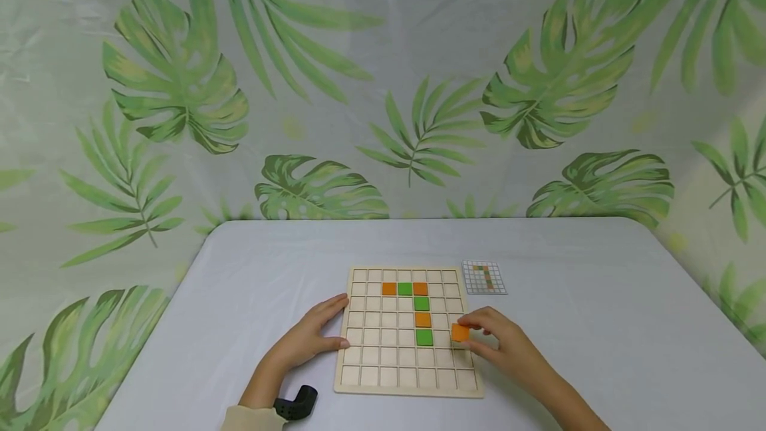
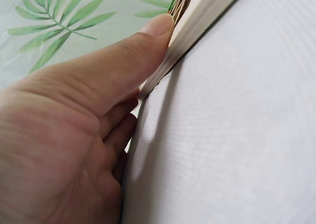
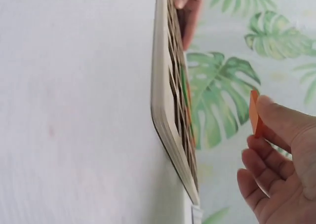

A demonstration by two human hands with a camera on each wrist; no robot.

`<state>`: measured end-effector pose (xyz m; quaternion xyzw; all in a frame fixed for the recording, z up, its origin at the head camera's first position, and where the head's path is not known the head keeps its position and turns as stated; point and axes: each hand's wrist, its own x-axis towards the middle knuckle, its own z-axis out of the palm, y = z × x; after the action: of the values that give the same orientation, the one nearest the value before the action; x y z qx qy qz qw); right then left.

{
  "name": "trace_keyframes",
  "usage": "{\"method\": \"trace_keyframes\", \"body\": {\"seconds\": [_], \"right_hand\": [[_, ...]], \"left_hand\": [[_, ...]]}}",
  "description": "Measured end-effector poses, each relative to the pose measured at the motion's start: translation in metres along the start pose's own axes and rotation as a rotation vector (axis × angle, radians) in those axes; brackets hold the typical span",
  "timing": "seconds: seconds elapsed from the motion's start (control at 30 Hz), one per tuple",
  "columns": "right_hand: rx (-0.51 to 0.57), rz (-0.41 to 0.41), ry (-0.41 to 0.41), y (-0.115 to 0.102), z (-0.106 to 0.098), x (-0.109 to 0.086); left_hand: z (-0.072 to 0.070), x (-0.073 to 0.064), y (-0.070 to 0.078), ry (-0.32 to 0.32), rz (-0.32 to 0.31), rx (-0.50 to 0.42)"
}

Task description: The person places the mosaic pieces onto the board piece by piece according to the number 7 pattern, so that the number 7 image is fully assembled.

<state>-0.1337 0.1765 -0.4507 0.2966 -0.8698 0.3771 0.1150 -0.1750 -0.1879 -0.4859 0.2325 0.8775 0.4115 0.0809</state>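
A wooden grid board (image 1: 380, 376) lies flat on the table. Orange and green square tiles fill some of its cells: a short row near the top, then a column down from its right end, with a green tile (image 1: 424, 337) lowest. My right hand (image 1: 509, 344) pinches an orange tile (image 1: 460, 332) between thumb and fingertips, above the board's right side. That tile (image 3: 254, 113) shows nearly edge-on in the right wrist view. My left hand (image 1: 308, 336) rests against the board's left edge, fingers extended; its thumb (image 2: 123, 61) touches the rim in the left wrist view.
A small printed card (image 1: 485, 277) with a coloured grid pattern lies beyond the board's upper right corner. A black device (image 1: 297, 404) is at the left wrist. The white table (image 1: 269, 251) ends at a leaf-patterned backdrop (image 1: 419, 85).
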Motion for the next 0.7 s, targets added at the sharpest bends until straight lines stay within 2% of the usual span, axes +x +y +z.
{"method": "trace_keyframes", "body": {"seconds": [0.1,0.23,0.33,0.7], "right_hand": [[0.066,-0.010,-0.082,-0.003,0.017,0.007],[0.131,0.079,-0.173,-0.004,0.035,0.010],[0.134,0.134,-0.217,-0.003,0.043,0.009],[0.060,0.127,-0.265,-0.007,0.048,0.006]], "left_hand": [[0.000,0.000,0.000,-0.001,0.000,0.001],[0.001,0.001,0.000,-0.003,0.006,0.006],[0.001,0.001,0.001,-0.006,0.008,0.006],[0.000,0.000,0.002,-0.003,0.008,0.010]]}}
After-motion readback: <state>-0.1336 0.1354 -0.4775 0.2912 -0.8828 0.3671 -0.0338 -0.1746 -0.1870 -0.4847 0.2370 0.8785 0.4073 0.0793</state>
